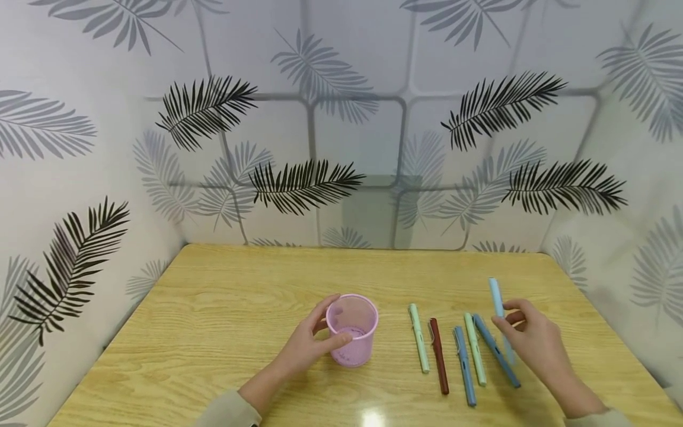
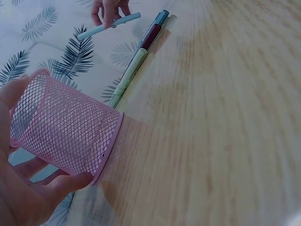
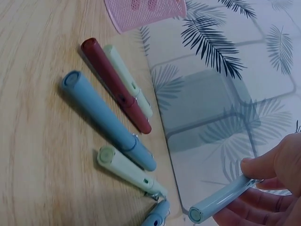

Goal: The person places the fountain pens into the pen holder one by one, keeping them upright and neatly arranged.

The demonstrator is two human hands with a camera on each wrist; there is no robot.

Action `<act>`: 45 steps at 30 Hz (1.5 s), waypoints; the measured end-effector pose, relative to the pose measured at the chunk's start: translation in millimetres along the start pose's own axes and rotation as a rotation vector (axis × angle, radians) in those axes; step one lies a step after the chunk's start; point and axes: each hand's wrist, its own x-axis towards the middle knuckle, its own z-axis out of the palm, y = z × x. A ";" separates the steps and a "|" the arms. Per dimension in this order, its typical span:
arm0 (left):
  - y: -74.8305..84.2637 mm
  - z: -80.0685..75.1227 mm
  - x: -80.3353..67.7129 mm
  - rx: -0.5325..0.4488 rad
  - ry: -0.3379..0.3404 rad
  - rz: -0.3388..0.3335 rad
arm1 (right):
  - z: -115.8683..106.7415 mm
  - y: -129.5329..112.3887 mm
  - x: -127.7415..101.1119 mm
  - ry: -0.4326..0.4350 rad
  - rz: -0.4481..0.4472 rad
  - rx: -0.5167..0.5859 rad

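A pink mesh cup point(image 1: 352, 329) stands upright on the wooden table point(image 1: 224, 308), left of centre. My left hand point(image 1: 326, 325) grips its side, thumb and fingers curled round the mesh wall point(image 2: 66, 132). To the right, several pens lie side by side: a pale green pen point(image 1: 418, 338), a dark red pen point(image 1: 439, 356), a blue pen point(image 1: 464, 365), a second pale green pen point(image 1: 475, 350) and a darker blue pen point(image 1: 496, 351). My right hand point(image 1: 504, 314) pinches a light blue pen point(image 1: 496, 295) and holds it lifted above the row point(image 3: 221, 200).
Leaf-patterned walls point(image 1: 341, 148) close the table on the back, left and right. The table's front edge runs close to my sleeves. Bare wood lies behind the cup and left of it.
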 end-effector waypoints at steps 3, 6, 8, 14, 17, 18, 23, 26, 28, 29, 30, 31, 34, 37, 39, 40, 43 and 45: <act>-2.8 0.1 1.7 0.007 0.004 0.000 | 0.8 -7.0 0.1 0.044 -0.034 0.021; 5.8 0.2 -0.2 0.001 -0.001 0.007 | 1.9 -12.7 -0.4 0.086 -0.073 0.044; 13.5 0.2 -2.4 -0.002 -0.006 0.011 | 2.8 -16.1 -0.7 0.109 -0.097 0.058; 24.8 0.1 -6.6 0.003 -0.013 0.011 | 6.7 -25.9 -1.4 0.138 -0.128 0.104; 24.0 0.0 -7.0 0.002 -0.013 0.009 | 8.7 -32.0 -1.7 0.136 -0.136 0.142; 23.8 0.0 -7.2 0.004 -0.014 0.008 | 9.0 -34.2 -1.8 0.136 -0.140 0.154; 22.9 0.2 -7.2 0.009 -0.015 0.010 | 10.3 -43.7 -0.9 0.160 -0.160 0.201; 22.9 0.7 -7.0 0.013 -0.011 0.014 | 11.7 -48.3 0.4 0.178 -0.181 0.220; 23.1 0.9 -7.0 0.013 -0.009 0.018 | 12.5 -50.5 1.0 0.187 -0.192 0.227; 23.2 1.0 -7.1 0.013 -0.009 0.019 | 12.8 -51.6 1.1 0.192 -0.191 0.229; 23.1 1.0 -7.2 0.011 -0.010 0.019 | 13.0 -52.8 1.1 0.198 -0.189 0.232; 23.0 1.0 -7.1 0.012 -0.012 0.017 | 13.0 -53.9 1.2 0.201 -0.188 0.240; 22.2 0.7 -7.0 0.012 -0.016 0.010 | 13.6 -59.0 2.0 0.211 -0.185 0.293; 21.3 0.1 -7.1 0.016 -0.018 0.005 | 15.3 -65.7 3.5 0.206 -0.202 0.368; 21.2 0.3 -6.8 0.011 -0.019 0.009 | 16.7 -69.8 4.5 0.206 -0.214 0.398; 21.3 0.5 -6.7 0.009 -0.020 0.008 | 17.4 -71.3 5.0 0.207 -0.218 0.405; 22.5 1.6 -6.5 0.010 -0.021 0.009 | 19.4 -74.8 6.9 0.212 -0.218 0.415; 24.0 2.1 -6.6 0.010 -0.022 0.007 | 20.5 -76.9 8.1 0.213 -0.216 0.412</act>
